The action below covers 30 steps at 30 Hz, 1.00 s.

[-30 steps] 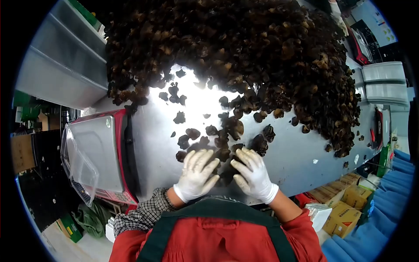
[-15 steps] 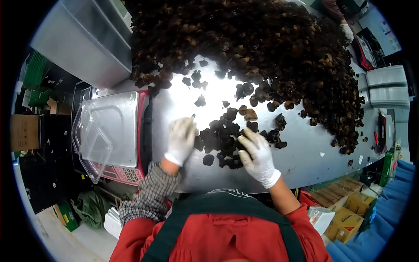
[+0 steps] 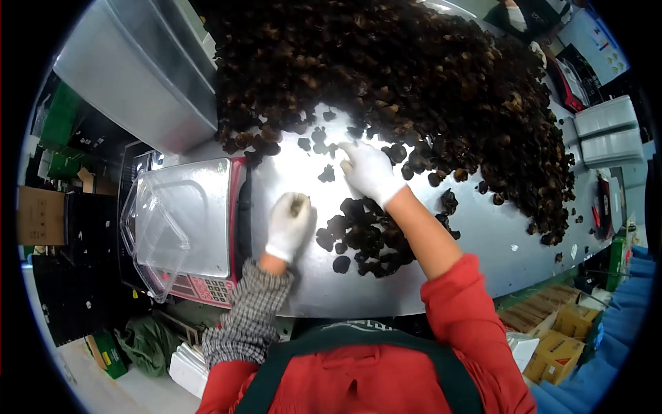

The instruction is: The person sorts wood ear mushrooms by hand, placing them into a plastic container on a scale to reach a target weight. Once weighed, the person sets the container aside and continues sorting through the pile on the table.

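My left hand (image 3: 289, 224), in a white glove, is curled over the metal table (image 3: 310, 293), left of a small group of dark fungus pieces (image 3: 365, 234). Something dark shows between its fingers, apparently a fungus piece. My right hand (image 3: 369, 170), gloved too, reaches up past that group, its fingertips near a few loose pieces (image 3: 319, 138). Its thumb and index finger are apart, and no piece can be made out in it. Beyond both hands lies a large heap of dark brown fungus (image 3: 386, 76).
A scale (image 3: 183, 221) with clear plastic trays (image 3: 155, 241) stands at the left, below a tall metal container (image 3: 138, 69). Stacked white trays (image 3: 608, 131) and another scale (image 3: 571, 83) are at the right. A co-worker (image 3: 527, 17) is at the top right.
My right hand has left the small group and moved up and left to the loose pieces. My left hand has turned and curled. The view has shifted slightly.
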### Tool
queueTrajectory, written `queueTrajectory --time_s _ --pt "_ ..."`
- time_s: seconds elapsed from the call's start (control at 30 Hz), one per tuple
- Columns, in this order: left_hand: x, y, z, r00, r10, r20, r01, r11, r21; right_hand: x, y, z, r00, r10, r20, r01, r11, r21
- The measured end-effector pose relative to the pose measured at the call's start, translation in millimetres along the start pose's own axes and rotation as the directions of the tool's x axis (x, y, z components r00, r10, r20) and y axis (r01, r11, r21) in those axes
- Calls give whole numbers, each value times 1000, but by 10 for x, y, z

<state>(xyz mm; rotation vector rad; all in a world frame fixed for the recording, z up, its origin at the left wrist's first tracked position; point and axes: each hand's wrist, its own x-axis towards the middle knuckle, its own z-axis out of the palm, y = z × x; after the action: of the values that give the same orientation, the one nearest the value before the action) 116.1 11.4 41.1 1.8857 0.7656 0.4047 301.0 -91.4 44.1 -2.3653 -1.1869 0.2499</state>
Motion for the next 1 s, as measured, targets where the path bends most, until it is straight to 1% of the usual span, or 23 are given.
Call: queueTrajectory --time_s 0.07,0.1,0.13,0.17,0.23,0.27,0.37,0.4,0.47,0.5,0.53,0.57,0.6,0.63,0.67,0.73,0.8,0.83,0.87,0.9,0.93,0.97,1.0 --pt "-263 -70 -106 1000 14 -16 -15 999 -45 295 -13 164 985 114 128 -108 993 -56" --pt "-396 -44 -171 1000 -21 -11 21 999 -35 399 39 296 981 127 144 -110 987 -117" --pt "-527 -25 -237 998 -56 -5 56 998 -26 461 73 353 978 156 140 -151 987 -45" --pt "-636 -154 -262 998 -64 -23 62 996 -57 486 119 397 980 148 136 -145 989 -35" --pt "-799 -235 -294 989 -151 7 149 963 -223 492 214 409 984 144 101 -144 990 -12" --pt "-836 -248 -289 982 -186 34 187 927 -325 491 289 430 988 143 61 -145 989 33" --pt "-894 14 -224 963 -207 175 265 853 -449 335 189 72 950 295 105 -313 884 346" --pt "-921 92 -160 963 -156 219 246 843 -479 248 163 -118 943 305 131 -331 882 335" --pt "-1002 146 61 921 -56 384 236 866 -440 -35 147 -437 907 373 197 -415 708 572" --pt "-1077 223 230 879 4 477 215 890 -403 -170 460 -339 976 218 26 -191 787 587" --pt "-1175 318 431 822 59 567 188 911 -367 -423 356 -637 926 330 181 -358 623 696" --pt "-1298 439 639 651 173 739 121 937 -327 -676 328 -851 926 329 187 -356 592 723" --pt "-1432 560 838 425 262 866 43 950 -309 -931 388 -967 942 319 106 -293 622 726" --pt "-1694 611 1004 238 441 865 -127 898 -422 -1223 387 -1127 924 367 104 -314 577 754" --pt "-1937 635 1103 21 577 816 -261 791 -553 -1532 461 -1231 906 412 95 -332 555 763" --pt "-2006 779 1121 -272 462 844 -241 816 -525 -2133 603 -1364 857 507 90 -396 536 746" --pt "-1913 635 1195 -37 674 738 -306 695 -651 -2534 518 -1378 813 566 136 -450 463 764" --pt "-1699 785 1076 151 553 819 -85 833 -547 -2676 474 -1397 792 590 158 -470 423 775" --pt "-1615 787 1042 412 442 797 79 854 -515 -2723 391 -1396 799 565 207 -495 422 759" --pt "-1463 826 1008 595 437 675 -96 872 -480 -2737 341 -1326 792 555 254 -526 409 746" --pt "-1331 867 990 688 307 657 35 891 -453 -2719 280 -1241 787 538 302 -554 399 731" --pt "-1224 836 1007 705 263 659 78 895 -440 -2675 197 -1151 834 487 260 -511 502 697" --pt "-1138 919 963 690 198 696 205 869 -450 -2618 108 -1071 877 428 220 -458 600 656"
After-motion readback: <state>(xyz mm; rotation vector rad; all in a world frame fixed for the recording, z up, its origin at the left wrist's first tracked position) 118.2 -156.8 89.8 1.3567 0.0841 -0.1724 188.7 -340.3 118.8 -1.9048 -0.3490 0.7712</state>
